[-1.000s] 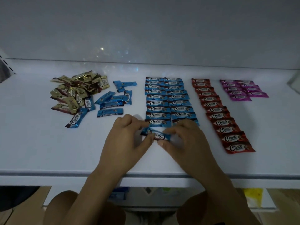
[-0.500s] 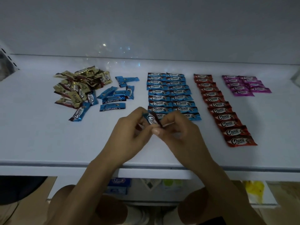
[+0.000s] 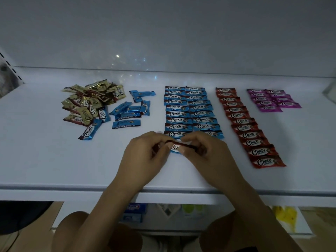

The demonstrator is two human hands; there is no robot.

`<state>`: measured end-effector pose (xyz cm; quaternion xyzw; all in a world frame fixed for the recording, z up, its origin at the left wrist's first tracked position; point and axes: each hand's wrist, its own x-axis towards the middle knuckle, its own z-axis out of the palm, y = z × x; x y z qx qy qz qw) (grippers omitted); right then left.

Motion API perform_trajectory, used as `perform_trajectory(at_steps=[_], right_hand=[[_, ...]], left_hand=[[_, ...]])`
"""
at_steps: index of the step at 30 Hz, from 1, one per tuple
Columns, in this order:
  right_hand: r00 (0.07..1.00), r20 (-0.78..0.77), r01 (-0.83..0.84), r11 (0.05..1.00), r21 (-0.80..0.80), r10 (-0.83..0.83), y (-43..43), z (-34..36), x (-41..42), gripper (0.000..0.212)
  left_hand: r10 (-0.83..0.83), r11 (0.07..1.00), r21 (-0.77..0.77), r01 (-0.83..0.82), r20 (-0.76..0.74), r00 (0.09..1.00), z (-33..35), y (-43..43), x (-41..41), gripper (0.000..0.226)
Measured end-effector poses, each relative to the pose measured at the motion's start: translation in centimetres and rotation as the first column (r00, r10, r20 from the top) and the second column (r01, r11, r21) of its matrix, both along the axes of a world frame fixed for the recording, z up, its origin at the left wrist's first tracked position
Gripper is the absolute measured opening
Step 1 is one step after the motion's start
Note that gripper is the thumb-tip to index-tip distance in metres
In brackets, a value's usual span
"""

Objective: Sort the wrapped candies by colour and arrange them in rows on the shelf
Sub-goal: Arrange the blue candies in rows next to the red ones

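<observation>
Left hand (image 3: 145, 157) and right hand (image 3: 205, 157) pinching opposite ends of one blue candy (image 3: 175, 148), at near end of blue rows (image 3: 190, 113) on shelf (image 3: 54, 160).

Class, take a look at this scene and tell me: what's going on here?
A person is sorting wrapped candies on a white shelf. The left hand and right hand pinch one blue candy at the near end of the two blue rows. A red row and a purple group lie to the right. A mixed pile sits unsorted on the left.
</observation>
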<state>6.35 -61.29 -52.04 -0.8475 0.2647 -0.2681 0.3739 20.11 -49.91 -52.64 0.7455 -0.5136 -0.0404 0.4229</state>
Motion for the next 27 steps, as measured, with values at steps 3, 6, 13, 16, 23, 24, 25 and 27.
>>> perform_trajectory(at_steps=[3, 6, 13, 16, 23, 24, 25, 27], right_hand=[[0.992, -0.06, 0.107, 0.994, -0.037, -0.109, -0.2, 0.2, 0.1, 0.014], [0.971, -0.126, 0.167, 0.953, -0.252, -0.203, -0.2, 0.2, 0.4, 0.02], [0.978, -0.049, 0.187, 0.955, -0.228, -0.203, -0.6, -0.5, 0.9, 0.013], [0.979, -0.029, 0.187, 0.952, -0.244, -0.2, -0.7, -0.7, 1.0, 0.011], [0.973, -0.01, 0.219, 0.929, -0.298, -0.233, -0.8, -1.0, 1.0, 0.017], [0.972, -0.005, 0.222, 0.926, -0.305, -0.235, -0.6, -0.9, 1.0, 0.017], [0.973, -0.001, 0.219, 0.922, -0.318, -0.231, -0.5, -0.7, 1.0, 0.017], [0.98, 0.001, 0.189, 0.924, -0.333, -0.2, -0.1, -0.1, 1.3, 0.017]], left_hand=[[0.148, 0.984, 0.072, -0.163, 0.181, 0.972, 0.2, 0.0, -0.4, 0.017], [0.178, 0.978, 0.042, -0.203, 0.334, 0.926, 0.1, -0.1, -0.5, 0.014], [0.167, 0.98, 0.039, -0.195, 0.371, 0.913, -0.1, -0.7, -0.2, 0.017], [0.176, 0.977, 0.049, -0.208, 0.367, 0.913, -0.2, -0.9, -0.1, 0.018], [0.213, 0.973, 0.027, -0.231, 0.297, 0.931, -0.2, -0.5, -0.3, 0.026], [0.224, 0.971, 0.021, -0.239, 0.28, 0.934, -0.1, -0.3, -0.3, 0.028], [0.232, 0.969, 0.017, -0.247, 0.278, 0.932, 0.1, -0.1, -0.1, 0.029], [0.237, 0.966, 0.019, -0.259, 0.346, 0.908, 0.3, 0.5, 0.7, 0.037]])
